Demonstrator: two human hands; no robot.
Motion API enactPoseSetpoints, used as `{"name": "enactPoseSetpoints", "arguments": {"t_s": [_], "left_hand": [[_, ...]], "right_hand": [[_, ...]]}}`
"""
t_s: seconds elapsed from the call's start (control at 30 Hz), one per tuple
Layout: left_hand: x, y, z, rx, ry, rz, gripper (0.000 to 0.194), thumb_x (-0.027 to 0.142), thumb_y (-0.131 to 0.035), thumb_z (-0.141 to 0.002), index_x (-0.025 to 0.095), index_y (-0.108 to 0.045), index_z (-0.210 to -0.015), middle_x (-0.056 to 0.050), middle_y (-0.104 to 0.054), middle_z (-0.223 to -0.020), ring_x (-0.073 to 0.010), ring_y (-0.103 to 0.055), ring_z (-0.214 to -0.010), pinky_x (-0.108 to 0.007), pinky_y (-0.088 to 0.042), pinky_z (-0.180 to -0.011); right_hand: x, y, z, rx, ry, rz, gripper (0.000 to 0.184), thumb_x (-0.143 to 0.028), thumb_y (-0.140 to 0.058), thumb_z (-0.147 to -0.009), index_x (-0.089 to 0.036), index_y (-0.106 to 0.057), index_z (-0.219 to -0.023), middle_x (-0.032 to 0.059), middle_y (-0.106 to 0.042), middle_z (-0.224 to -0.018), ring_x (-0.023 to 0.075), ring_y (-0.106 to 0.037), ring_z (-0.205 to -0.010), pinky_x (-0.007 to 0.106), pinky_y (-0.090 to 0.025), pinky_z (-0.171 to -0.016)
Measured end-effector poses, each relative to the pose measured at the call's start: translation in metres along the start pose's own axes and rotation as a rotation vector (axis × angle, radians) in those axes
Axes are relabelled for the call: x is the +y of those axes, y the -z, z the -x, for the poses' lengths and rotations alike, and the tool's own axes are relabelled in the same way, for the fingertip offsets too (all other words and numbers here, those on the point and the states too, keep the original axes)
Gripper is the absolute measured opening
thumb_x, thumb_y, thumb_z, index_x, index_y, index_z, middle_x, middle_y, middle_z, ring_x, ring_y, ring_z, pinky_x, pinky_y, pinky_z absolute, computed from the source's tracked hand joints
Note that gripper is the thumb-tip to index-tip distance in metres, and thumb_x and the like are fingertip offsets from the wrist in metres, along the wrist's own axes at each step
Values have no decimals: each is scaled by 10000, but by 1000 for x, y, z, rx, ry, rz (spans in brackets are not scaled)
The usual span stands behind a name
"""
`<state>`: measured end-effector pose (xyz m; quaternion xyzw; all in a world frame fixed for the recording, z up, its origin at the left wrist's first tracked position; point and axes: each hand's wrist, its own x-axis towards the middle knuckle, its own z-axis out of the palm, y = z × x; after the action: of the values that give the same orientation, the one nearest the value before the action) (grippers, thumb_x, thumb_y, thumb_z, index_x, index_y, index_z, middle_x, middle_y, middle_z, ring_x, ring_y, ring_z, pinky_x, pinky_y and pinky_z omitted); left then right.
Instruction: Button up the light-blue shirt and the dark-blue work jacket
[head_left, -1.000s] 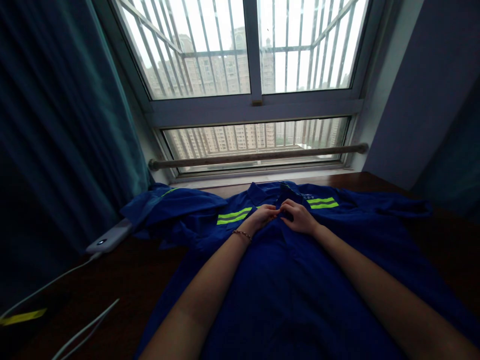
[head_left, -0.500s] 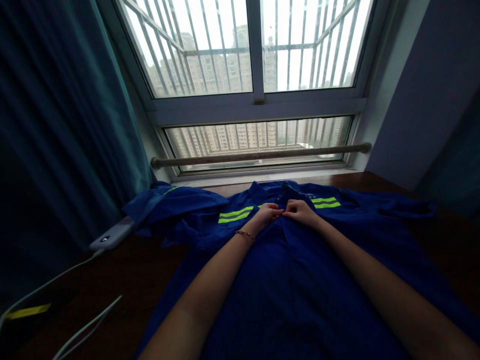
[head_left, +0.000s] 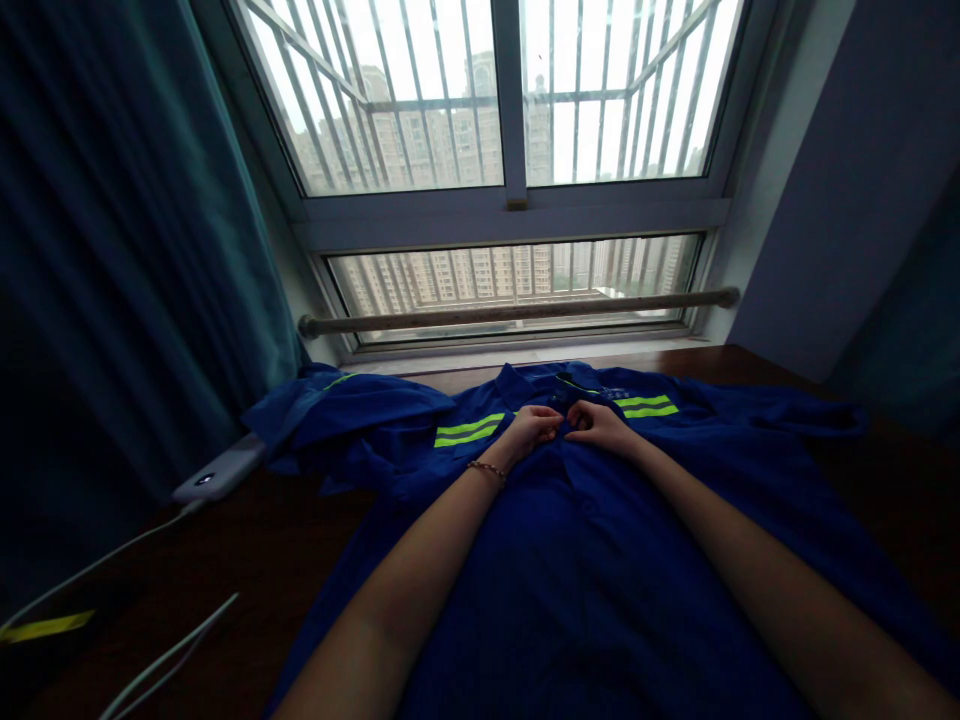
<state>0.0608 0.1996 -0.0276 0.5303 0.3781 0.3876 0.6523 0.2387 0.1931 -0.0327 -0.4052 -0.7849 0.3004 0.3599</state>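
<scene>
A blue work shirt [head_left: 600, 560] with short sleeves and yellow-green reflective strips lies spread out, its collar toward the window. My left hand [head_left: 534, 428] is at the front placket below the collar, thumb and fingertips pinched together on the cloth edge. Just to its right, my right hand [head_left: 596, 427] is over the same placket. Its fingers are curled, and a small gap shows between thumb and forefinger. Any button between the fingertips is too small and dark to make out. One reflective strip [head_left: 469, 431] lies left of my hands, another [head_left: 646, 407] to the right.
The shirt lies on a dark wooden surface [head_left: 292, 530]. At the left, a white power-bank-like device [head_left: 220, 468] with a cable touches the sleeve. Another white cable [head_left: 176, 650] lies nearer me. A blue curtain [head_left: 150, 250] hangs left; a rail [head_left: 517, 314] crosses the window.
My right thumb and forefinger have parted from their pinch, and the hands' fingertips have moved slightly apart. My left hand stays pinched at nearly the same place. The shirt lies as before.
</scene>
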Motion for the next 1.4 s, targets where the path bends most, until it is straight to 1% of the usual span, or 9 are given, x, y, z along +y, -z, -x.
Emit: {"name": "enactPoseSetpoints", "arguments": {"t_s": [0.27, 0.47, 0.6, 0.77, 0.93, 1.07, 1.13, 1.27, 1.4], "left_hand": [[14, -8, 2, 5, -152, -186, 380, 384, -637, -643, 123, -559, -907, -24, -599, -744, -17, -386, -380, -166, -256, -368], [45, -4, 15, -467, -148, -912, 322, 271, -700, -555, 159, -631, -850, -22, -629, -800, -107, -528, -611, -191, -360, -516], [63, 2, 22, -138, -220, -1381, 120, 199, -643, -586, 167, -651, -701, -29, -621, -701, -160, -544, -658, -232, -368, -584], [69, -18, 35, 143, -134, -1578, 120, 127, -560, -636, 150, -646, -717, -99, -618, -734, -206, -567, -680, -275, -384, -606], [64, -58, 51, 49, -336, -1514, 181, 138, -451, -730, 153, -630, -750, -99, -618, -824, -179, -560, -679, -263, -372, -587], [59, -66, 52, -395, -92, -1219, 303, 327, -505, -735, 141, -527, -496, -33, -554, -509, -116, -477, -446, -225, -324, -451], [49, -62, 47, -472, 33, -1082, 297, 315, -556, -690, 146, -471, -460, -6, -521, -455, -96, -440, -396, -215, -303, -420], [14, -53, 30, -334, 89, -895, 284, 257, -593, -634, 150, -415, -440, 11, -494, -412, -85, -415, -360, -207, -279, -401], [-16, -45, 11, -84, -98, -725, 198, 221, -570, -628, 132, -475, -479, 21, -480, -421, -82, -418, -375, -201, -271, -406]], "right_hand": [[-7, 27, 1, 133, -123, -192, 209, -307, -616, -591, -145, -557, -709, -39, -509, -574, 72, -434, -479, 192, -314, -440], [-12, 54, 7, 290, -145, -425, 269, -346, -668, -559, -163, -552, -717, -65, -466, -520, 45, -344, -394, 187, -227, -382], [-14, 51, 8, 318, -182, -515, 284, -346, -689, -544, -166, -544, -708, -68, -451, -510, 46, -346, -396, 184, -221, -379], [-5, 50, 10, 328, -216, -514, 320, -363, -700, -532, -169, -541, -731, -62, -486, -548, 51, -374, -406, 186, -241, -387], [11, 49, 11, 255, -220, -417, 350, -427, -664, -563, -167, -544, -762, -39, -536, -628, 73, -438, -458, 196, -298, -419], [17, 46, 8, 243, -216, -180, 311, -446, -602, -629, -160, -546, -737, -34, -520, -584, 91, -446, -469, 213, -320, -451], [13, 43, 6, 249, -182, 72, 241, -396, -583, -667, -157, -555, -685, -12, -539, -598, 117, -490, -544, 230, -350, -516], [-13, 29, 2, 344, -163, 595, 78, -217, -559, -699, -160, -540, -649, 37, -558, -689, 156, -522, -669, 252, -359, -602], [-51, 2, 12, 468, -50, 716, 71, -140, -447, -772, -163, -514, -772, 60, -529, -807, 148, -514, -691, 246, -368, -611]]}}
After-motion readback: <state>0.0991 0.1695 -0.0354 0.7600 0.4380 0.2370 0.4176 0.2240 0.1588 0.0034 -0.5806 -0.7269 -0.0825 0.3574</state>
